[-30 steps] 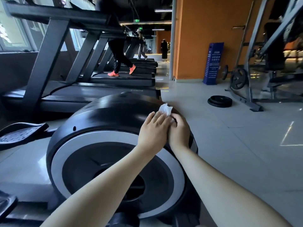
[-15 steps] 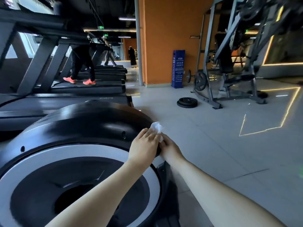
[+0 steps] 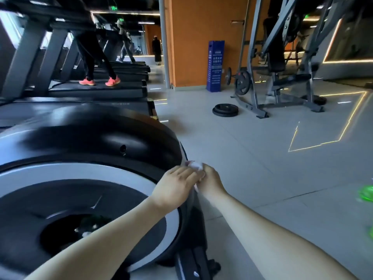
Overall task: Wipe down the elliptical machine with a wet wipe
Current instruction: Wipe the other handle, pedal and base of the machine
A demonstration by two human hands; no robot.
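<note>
Head view, looking down along two bare forearms: the wet wipe (image 3: 194, 165) is sitting bunched into a small white wad at the rear rim of the elliptical machine (image 3: 105, 138), on the right-hand edge of its black flywheel housing. The right hand (image 3: 212, 181) is gripping the wad from the floor side, and the wipe is poking out just above its knuckles. The left hand (image 3: 175, 187) is lying over the rim from the machine side. Its fingers (image 3: 189, 174) are reaching fairly straight and close together, their tips touching the wipe and overlapping the right hand.

Motion blur is softening both hands and the wipe. The right fingertips are not showing, and how much of the wipe is lying under the palms cannot be told. The housing is running off the left edge of the picture, and the forearms are covering part of its silver ring (image 3: 70, 174) and dark centre disc.

Right of the rim, pale tiled floor (image 3: 262, 188) is stretching away beside the hands. Well apart, stacked weight plates (image 3: 225, 110) are lying on it near a grey weight machine (image 3: 254, 81), and a blue sign (image 3: 215, 65) is standing against an orange wall (image 3: 197, 37). Behind the housing, treadmills (image 3: 96, 91) are lining up, one carrying a person in orange shoes (image 3: 112, 81). A green blur (image 3: 366, 193) is cutting in at the right edge.
</note>
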